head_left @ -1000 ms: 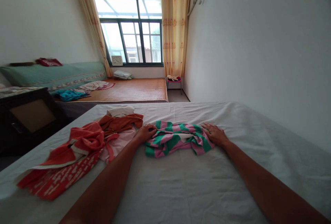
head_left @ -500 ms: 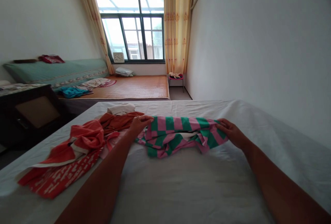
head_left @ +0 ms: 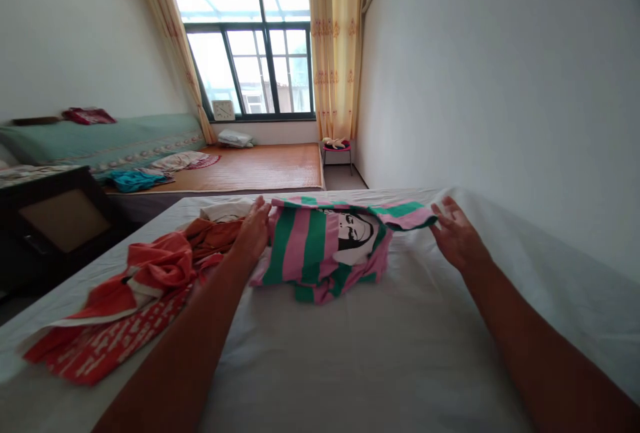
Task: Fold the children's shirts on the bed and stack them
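Note:
A pink-and-green striped shirt point(head_left: 300, 246) with a black-and-white face print is partly spread above the white sheet, its lower folds bunched near the bed. At its upper left corner is my left hand point(head_left: 254, 231), fingers pointing up and seeming to pinch the cloth; the exact grip is partly hidden. My right hand point(head_left: 456, 236) has the outer end of a striped strip between thumb and finger, the other fingers spread. That strip stretches off the sheet toward it. Red and rust-coloured clothes point(head_left: 160, 263) lie in a heap beside my left forearm.
The white sheet point(head_left: 370, 359) covers the bed before me. Beyond it stand another bed with a brown mat point(head_left: 265, 166), a dark cabinet point(head_left: 65, 213) at left and a small pink stool point(head_left: 337, 147). A white wall point(head_left: 500, 86) runs along the right.
The shirt has gone from a bunched, folded strip to more opened out, and its face print now shows. Both hands have risen, and the right hand's fingers have spread. The view has shifted slightly.

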{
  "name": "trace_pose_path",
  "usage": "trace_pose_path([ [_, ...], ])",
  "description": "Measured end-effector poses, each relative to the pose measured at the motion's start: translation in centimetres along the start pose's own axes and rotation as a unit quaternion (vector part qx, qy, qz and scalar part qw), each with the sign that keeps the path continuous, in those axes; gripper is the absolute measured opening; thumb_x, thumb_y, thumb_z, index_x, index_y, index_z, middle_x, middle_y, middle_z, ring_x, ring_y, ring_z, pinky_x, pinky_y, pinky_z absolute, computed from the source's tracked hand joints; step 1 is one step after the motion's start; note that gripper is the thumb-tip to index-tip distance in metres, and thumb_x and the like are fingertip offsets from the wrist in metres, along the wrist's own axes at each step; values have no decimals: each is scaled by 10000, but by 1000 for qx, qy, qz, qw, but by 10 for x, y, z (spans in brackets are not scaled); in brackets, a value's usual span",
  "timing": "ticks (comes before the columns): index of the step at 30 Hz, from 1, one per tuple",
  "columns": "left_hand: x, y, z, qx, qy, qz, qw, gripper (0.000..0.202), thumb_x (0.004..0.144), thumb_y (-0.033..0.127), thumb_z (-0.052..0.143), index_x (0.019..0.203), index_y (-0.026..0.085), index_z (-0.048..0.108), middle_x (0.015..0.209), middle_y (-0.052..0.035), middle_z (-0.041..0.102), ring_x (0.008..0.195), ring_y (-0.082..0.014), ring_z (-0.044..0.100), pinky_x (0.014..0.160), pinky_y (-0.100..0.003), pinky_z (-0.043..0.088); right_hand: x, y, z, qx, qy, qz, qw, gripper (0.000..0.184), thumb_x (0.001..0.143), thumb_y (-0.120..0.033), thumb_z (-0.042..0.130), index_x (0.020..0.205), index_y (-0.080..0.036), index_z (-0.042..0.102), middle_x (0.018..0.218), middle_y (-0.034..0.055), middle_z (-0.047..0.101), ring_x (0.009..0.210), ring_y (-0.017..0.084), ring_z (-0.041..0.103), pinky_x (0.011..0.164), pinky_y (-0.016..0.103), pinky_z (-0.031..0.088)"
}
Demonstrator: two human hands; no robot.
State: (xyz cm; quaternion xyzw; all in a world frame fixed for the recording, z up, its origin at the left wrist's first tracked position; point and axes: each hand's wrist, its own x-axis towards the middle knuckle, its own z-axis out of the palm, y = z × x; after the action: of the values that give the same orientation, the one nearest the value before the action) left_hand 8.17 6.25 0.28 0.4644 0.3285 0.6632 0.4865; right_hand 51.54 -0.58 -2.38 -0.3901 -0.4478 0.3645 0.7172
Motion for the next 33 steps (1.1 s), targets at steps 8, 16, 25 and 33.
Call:
trace_pose_path([
  [8,-18,8,-26,360,-339,-94,864,395,728,466,684,975,160,718,961,-64,695,886,-225,618,798,-293,469,-45,18,42,-305,-377,-12,875,361,740,-335,691,1081,-223,653,1082,71,668,994,230,597,890,401,479],
  [16,-23,-5,-23,535,-502,11,680,285,610,277,715,883,198,699,912,-32,637,824,-185,558,759,-246,438,-44,19,49,-450,-348,-165,806,292,709,-89,493,861,-232,697,894,48,687,912,216,581,862,360,429],
  [25,-19,8,-16,464,-405,-39,787,260,743,362,571,846,157,693,613,24,531,539,-100,449,504,-189,337,-8,19,-12,-419,2,-18,908,136,673,-204,466,757,-209,573,829,44,642,770,200,580,766,357,458],
  [33,-23,8,-11,490,-484,-70,722,341,666,402,689,940,200,706,873,-29,670,781,-175,589,663,-211,432,-51,1,39,-404,-483,-38,776,283,730,-362,687,981,-240,645,1006,36,657,933,219,589,818,330,477],
])
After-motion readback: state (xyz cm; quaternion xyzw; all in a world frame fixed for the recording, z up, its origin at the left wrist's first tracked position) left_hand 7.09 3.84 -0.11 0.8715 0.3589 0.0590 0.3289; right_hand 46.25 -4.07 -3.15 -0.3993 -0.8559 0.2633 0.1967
